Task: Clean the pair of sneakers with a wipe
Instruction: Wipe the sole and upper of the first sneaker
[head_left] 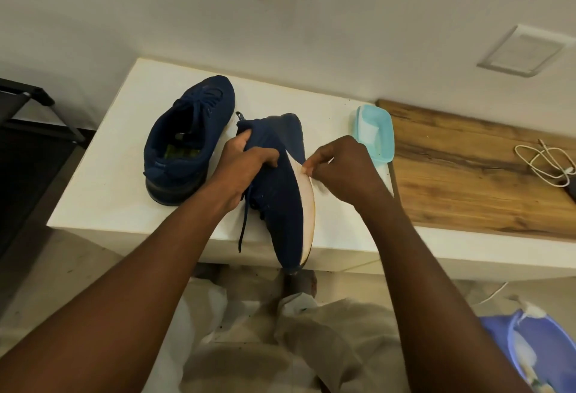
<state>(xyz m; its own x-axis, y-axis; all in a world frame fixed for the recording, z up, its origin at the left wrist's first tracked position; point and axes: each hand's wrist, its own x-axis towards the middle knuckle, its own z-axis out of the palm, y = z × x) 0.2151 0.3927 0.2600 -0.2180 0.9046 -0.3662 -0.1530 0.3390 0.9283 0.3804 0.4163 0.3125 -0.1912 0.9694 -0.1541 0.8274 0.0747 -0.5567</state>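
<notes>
In the head view, one sneaker (280,193) is held up on its side. Its toe sticks out over the front edge of the white table (109,190), and its pale sole rim (307,205) is turned to the right. It is gripped near the ankle opening by the left hand (246,159), with the fingers curled round the blue cloth. The right hand (339,171) is bunched up at the sole rim, and the wipe (329,161) is pinched in its fingertips. The other sneaker (187,140) is set upright on the table, just beside the left hand.

The held sneaker could be dropped to the floor if the soft cloth slips in the left hand, since little of it seems to be rested on the table. The hanging lace (243,230) could be snagged. The small wipe could be lost from the pinch. Dirt could be smeared onto the blue cloth if the wipe is rubbed past the rim. The light blue tub (385,130), close behind the right hand, could be bumped.

Most of the wipe is hidden by the right hand, so only a small white bit is seen. The bottom of the sole is turned away. Whether the other sneaker has been cleaned cannot be told. What is in the tub is hard to make out, and a purple thing (536,349) is cut off at the bottom right corner
</notes>
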